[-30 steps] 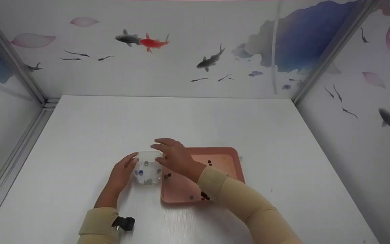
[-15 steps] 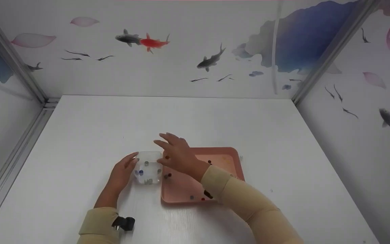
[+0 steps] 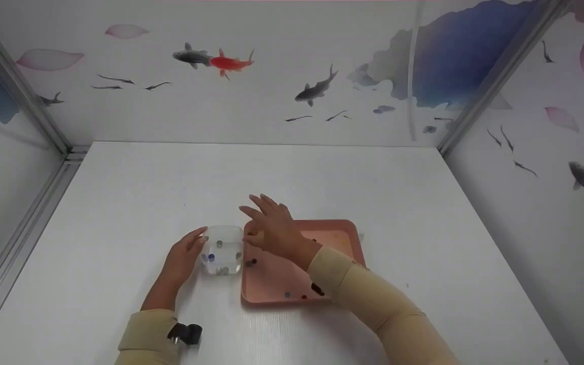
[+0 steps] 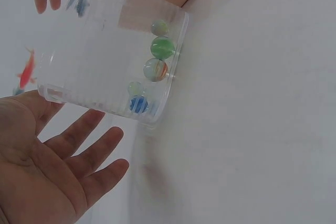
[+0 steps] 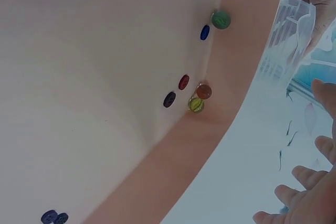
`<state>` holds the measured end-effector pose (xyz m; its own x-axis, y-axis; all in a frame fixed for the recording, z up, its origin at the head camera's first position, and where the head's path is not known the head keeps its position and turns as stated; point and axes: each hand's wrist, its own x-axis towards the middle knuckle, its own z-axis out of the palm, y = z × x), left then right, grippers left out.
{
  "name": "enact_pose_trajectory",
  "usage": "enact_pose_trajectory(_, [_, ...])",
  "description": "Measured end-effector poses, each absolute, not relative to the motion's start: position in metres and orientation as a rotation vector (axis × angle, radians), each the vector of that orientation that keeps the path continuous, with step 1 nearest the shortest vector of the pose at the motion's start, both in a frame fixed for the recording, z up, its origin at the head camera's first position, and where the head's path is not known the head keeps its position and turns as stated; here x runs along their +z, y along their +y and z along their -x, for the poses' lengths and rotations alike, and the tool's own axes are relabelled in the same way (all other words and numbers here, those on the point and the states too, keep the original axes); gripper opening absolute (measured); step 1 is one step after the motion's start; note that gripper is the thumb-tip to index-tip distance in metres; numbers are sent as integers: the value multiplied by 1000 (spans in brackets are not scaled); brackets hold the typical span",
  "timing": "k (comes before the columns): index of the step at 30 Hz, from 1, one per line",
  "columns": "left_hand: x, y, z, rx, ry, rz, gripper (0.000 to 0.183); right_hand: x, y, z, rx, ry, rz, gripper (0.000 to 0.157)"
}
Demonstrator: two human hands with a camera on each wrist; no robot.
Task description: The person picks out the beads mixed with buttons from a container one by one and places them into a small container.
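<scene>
My left hand rests against the left side of a clear plastic box, its fingers loosely straight at the wall. In the left wrist view several glass marbles lie along the box's bottom, among them a green marble and a blue marble. Over the far left corner of a pink tray hovers my right hand, fingers spread. The right wrist view shows marbles by the tray wall: a green marble, an orange marble and a yellow marble.
Buttons lie on the tray floor too: a blue button, a red button and dark buttons. The box stands right beside the tray's left rim on a white table. Printed walls enclose the table.
My right hand has moved from over the box's right edge rightward and slightly away from me, over the tray's corner. The left hand and the box stay where they were.
</scene>
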<state>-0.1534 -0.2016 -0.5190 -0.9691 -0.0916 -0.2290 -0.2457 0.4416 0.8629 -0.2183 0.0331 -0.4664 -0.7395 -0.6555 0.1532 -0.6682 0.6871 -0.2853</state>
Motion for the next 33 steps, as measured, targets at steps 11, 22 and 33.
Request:
enact_pose_trajectory(11, [-519,-202,153,1554,2543,290,49,-466,39,221,550,-2947,-1040,67])
enact_pose_trajectory(22, [-518,-200,152,1571,2530,291,48,-472,49,226,611,-2826,-1060,65])
enact_pose_trajectory(33, [-519,-201,154,1549,2549,284,47,-474,54,231,784,-2884,-963,65])
